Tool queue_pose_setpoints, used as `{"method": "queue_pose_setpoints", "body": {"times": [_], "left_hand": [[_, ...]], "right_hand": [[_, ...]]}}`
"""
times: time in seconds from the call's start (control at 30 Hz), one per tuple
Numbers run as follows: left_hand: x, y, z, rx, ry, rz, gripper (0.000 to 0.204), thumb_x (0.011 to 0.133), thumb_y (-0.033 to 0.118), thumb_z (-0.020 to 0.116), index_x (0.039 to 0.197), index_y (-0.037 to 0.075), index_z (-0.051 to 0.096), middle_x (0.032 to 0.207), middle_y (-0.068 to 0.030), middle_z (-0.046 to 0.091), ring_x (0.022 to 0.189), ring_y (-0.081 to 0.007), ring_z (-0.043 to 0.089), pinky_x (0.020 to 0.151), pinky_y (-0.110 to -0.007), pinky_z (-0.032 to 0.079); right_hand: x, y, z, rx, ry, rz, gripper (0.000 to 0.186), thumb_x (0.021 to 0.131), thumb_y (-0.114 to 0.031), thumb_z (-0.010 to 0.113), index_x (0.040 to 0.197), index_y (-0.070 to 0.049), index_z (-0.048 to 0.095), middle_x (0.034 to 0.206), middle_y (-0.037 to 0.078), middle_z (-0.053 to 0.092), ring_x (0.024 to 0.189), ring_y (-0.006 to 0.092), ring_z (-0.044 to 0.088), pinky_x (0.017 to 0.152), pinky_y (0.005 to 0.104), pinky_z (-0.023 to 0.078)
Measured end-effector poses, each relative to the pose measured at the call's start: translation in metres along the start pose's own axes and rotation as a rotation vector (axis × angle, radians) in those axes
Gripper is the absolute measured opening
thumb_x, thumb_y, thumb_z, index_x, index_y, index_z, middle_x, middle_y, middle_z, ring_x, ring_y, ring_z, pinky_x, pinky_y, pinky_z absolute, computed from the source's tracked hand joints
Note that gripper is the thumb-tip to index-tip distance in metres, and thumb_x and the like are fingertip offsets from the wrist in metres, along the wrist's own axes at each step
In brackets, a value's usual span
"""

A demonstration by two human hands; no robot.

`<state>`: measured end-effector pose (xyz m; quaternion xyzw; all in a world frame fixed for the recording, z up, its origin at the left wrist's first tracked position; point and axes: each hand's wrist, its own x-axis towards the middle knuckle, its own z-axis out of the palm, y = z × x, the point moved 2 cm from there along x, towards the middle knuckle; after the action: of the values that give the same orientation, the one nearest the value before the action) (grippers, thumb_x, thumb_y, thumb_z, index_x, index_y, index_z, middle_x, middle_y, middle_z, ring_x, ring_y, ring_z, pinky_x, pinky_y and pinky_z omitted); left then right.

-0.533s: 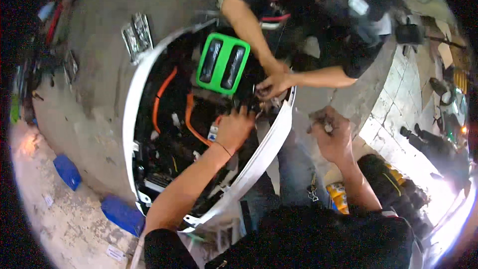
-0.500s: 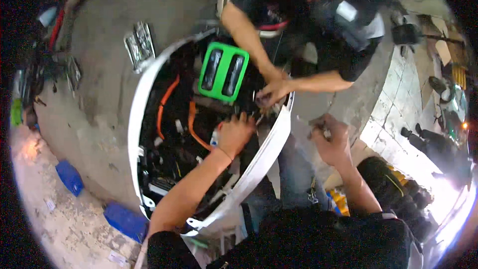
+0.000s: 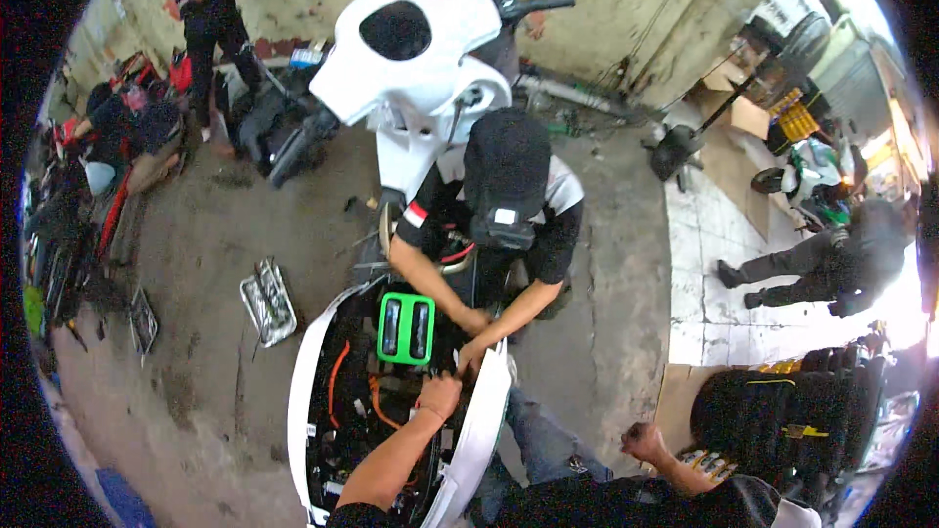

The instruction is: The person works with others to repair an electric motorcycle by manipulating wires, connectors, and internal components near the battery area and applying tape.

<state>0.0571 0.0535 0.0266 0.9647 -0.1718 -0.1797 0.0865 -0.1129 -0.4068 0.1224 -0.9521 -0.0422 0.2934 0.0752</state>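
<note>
The white scooter body panel (image 3: 311,369) rings an open bay with dark parts inside. My left hand (image 3: 440,393) reaches over the bay, fingers curled near its right inner edge; whatever they grip is hidden. Just beyond it, a co-worker's hands (image 3: 473,344) meet at the same edge, touching the right white panel (image 3: 476,438). A green-framed block (image 3: 406,330) with two dark slots sits at the bay's far end. Orange cables (image 3: 339,383) run through the bay. Off to the right, above the floor, my right hand (image 3: 646,442) is closed, its contents too small to make out.
The co-worker in a black cap (image 3: 507,166) crouches across from me. Behind stands the scooter's white front cowl (image 3: 411,88) with handlebars. Foil-like trays (image 3: 268,303) lie on the floor at left. Black stacked cases (image 3: 753,420) stand at right. Other people are farther back.
The view has tilted up, bringing the scooter's front and the far wall into sight. My left hand stays at the bay's right edge; my right hand remains closed off to the side.
</note>
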Motion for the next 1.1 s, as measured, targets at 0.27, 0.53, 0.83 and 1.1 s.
{"method": "queue_pose_setpoints", "body": {"times": [0.27,0.53,0.83,1.1], "left_hand": [[0.004,-0.002,-0.002,0.01,-0.179,0.043,0.022,0.085,0.01,0.051,0.082,0.002,0.071,0.084,-0.0175,0.069,0.078,-0.0327,0.069,0.07,-0.043,0.056],[0.018,-0.068,0.082,0.139,-0.109,-0.046,0.028,0.087,0.026,0.052,0.091,0.005,0.069,0.095,-0.0177,0.068,0.089,-0.0331,0.066,0.077,-0.05,0.05],[0.016,-0.084,0.101,-0.064,-0.167,-0.037,0.041,0.098,0.037,0.036,0.13,0.015,0.048,0.116,-0.0141,0.054,0.1,-0.0335,0.052,0.083,-0.052,0.038],[0.018,-0.101,0.122,0.052,-0.384,0.002,0.049,0.101,0.036,0.029,0.143,0.013,0.039,0.146,-0.0159,0.039,0.13,-0.032,0.04,0.108,-0.049,0.027]], "right_hand": [[-0.042,0.039,0.02,0.134,-0.214,0.134,0.028,0.082,-0.032,0.059,0.075,-0.005,0.065,0.072,0.014,0.065,0.067,0.0314,0.063,0.062,0.0449,0.049],[-0.031,0.048,-0.032,0.592,-0.026,0.429,0.028,0.083,-0.028,0.059,0.082,-0.002,0.07,0.072,0.014,0.069,0.067,0.029,0.066,0.068,0.0412,0.053],[-0.072,0.092,-0.013,0.296,-0.02,0.37,0.03,0.087,-0.029,0.055,0.08,-0.005,0.071,0.071,0.009,0.069,0.066,0.0213,0.067,0.064,0.0393,0.052],[-0.085,0.062,-0.018,0.452,-0.045,0.664,0.039,0.079,-0.04,0.055,0.088,-0.006,0.072,0.088,0.019,0.068,0.083,0.0367,0.065,0.072,0.0475,0.05]]}}
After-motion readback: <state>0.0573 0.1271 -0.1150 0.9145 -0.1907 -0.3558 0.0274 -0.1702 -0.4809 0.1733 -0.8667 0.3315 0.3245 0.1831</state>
